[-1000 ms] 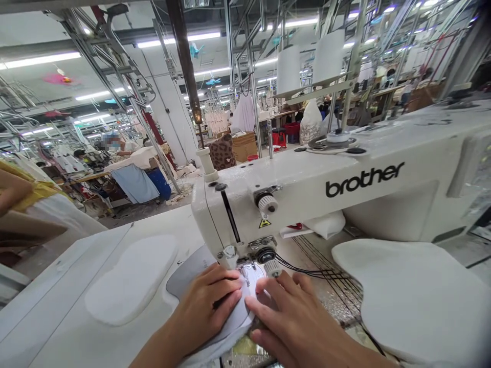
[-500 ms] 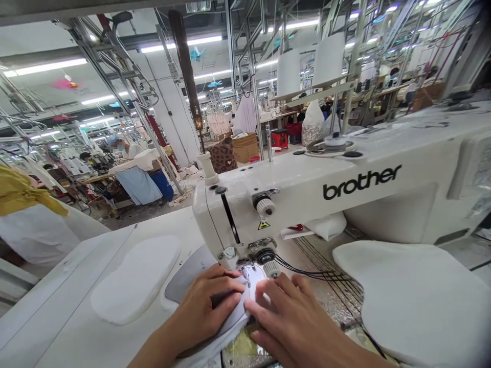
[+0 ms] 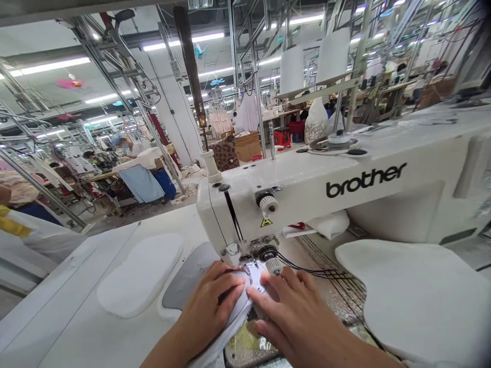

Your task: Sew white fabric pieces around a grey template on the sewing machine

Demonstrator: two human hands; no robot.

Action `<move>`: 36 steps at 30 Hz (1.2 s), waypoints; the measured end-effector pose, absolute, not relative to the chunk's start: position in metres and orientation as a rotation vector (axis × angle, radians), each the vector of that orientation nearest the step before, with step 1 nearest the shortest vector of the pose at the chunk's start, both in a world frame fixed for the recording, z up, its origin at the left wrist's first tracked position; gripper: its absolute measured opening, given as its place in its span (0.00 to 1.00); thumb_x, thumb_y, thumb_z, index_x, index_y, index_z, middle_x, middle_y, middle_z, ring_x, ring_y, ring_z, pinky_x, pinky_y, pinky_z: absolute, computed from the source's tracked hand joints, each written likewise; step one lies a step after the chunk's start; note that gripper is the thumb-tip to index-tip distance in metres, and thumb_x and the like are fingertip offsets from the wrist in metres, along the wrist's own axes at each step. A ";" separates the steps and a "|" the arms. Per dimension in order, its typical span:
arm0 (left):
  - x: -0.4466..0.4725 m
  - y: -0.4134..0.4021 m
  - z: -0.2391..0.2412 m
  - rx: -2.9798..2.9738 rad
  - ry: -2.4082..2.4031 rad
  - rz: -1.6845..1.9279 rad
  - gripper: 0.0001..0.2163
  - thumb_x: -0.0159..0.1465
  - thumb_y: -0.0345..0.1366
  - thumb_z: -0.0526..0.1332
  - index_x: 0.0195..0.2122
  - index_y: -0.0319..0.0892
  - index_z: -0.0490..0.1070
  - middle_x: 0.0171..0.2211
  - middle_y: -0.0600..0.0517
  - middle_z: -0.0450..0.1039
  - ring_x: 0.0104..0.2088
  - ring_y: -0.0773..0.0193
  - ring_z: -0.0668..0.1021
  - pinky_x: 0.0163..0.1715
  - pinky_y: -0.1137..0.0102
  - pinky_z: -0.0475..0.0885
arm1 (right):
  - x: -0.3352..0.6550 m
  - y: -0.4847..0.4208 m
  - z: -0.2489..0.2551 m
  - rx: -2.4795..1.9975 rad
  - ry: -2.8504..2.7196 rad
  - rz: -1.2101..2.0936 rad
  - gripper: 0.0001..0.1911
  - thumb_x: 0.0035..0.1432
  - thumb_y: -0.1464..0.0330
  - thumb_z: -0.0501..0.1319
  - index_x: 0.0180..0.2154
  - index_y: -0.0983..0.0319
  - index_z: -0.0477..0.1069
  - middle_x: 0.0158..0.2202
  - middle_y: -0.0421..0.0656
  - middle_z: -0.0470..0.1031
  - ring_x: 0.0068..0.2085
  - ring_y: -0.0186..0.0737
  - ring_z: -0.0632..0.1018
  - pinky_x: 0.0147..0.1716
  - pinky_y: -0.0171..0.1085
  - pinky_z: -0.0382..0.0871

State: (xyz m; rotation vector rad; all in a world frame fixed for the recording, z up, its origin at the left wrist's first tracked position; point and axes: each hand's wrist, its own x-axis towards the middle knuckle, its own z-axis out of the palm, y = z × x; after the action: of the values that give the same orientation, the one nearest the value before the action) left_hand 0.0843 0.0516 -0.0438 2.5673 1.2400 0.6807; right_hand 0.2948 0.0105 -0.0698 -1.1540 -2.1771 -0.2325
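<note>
Both of my hands rest on a pale fabric piece point(image 3: 236, 327) at the needle of a white Brother sewing machine point(image 3: 307, 197). My left hand point(image 3: 213, 304) presses the fabric from the near left, just before the presser foot point(image 3: 247, 269). My right hand point(image 3: 291, 317) lies with spread fingers on the fabric to the right of the foot. A curved grey sheet point(image 3: 187, 276) lies under or beside the fabric at left. The needle area is partly hidden by my fingers.
A white foam pad point(image 3: 140, 273) lies on the white table point(image 3: 65, 306) to the left, and a larger one point(image 3: 414, 301) lies at right. Thread cones point(image 3: 291, 69) stand above the machine. A co-worker point(image 3: 123, 145) sits far off among racks and cardboard boxes point(image 3: 247, 145).
My view has shifted slightly, and the fabric has turned a little under my hands at the foot. A hand and yellow cloth at the far left have moved out of view.
</note>
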 end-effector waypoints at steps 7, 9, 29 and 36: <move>0.074 0.052 -0.044 2.612 1.089 0.617 0.10 0.68 0.32 0.57 0.46 0.51 0.74 0.51 0.53 0.74 0.53 0.63 0.76 0.57 0.65 0.70 | 0.295 0.011 -0.068 -1.054 -2.201 -0.220 0.09 0.56 0.65 0.66 0.41 0.54 0.71 0.41 0.38 0.75 0.39 0.43 0.71 0.39 0.41 0.55; 0.075 0.050 -0.045 2.624 1.077 0.645 0.10 0.68 0.31 0.56 0.46 0.51 0.74 0.51 0.52 0.74 0.53 0.64 0.76 0.57 0.65 0.70 | 0.294 0.011 -0.067 -1.060 -2.176 -0.224 0.10 0.56 0.65 0.67 0.40 0.54 0.71 0.41 0.38 0.75 0.39 0.43 0.70 0.39 0.41 0.55; 0.076 0.047 -0.034 2.868 1.020 0.493 0.14 0.69 0.31 0.54 0.54 0.51 0.68 0.53 0.53 0.74 0.55 0.61 0.74 0.54 0.62 0.72 | 0.293 0.012 -0.067 -1.046 -2.167 -0.255 0.08 0.58 0.69 0.63 0.40 0.54 0.70 0.39 0.39 0.74 0.38 0.43 0.70 0.38 0.41 0.55; 0.083 0.036 -0.046 2.829 1.223 0.653 0.11 0.69 0.31 0.52 0.49 0.48 0.71 0.53 0.50 0.73 0.54 0.59 0.75 0.53 0.61 0.74 | 0.293 0.011 -0.067 -1.092 -2.147 -0.234 0.05 0.61 0.72 0.59 0.37 0.55 0.69 0.38 0.40 0.73 0.37 0.43 0.69 0.38 0.41 0.54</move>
State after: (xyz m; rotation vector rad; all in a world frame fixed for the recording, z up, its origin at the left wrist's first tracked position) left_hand 0.0825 0.0365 -0.0459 2.8288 1.2226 0.6535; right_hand 0.2933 0.0112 -0.0674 -1.0922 -2.1470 -0.2343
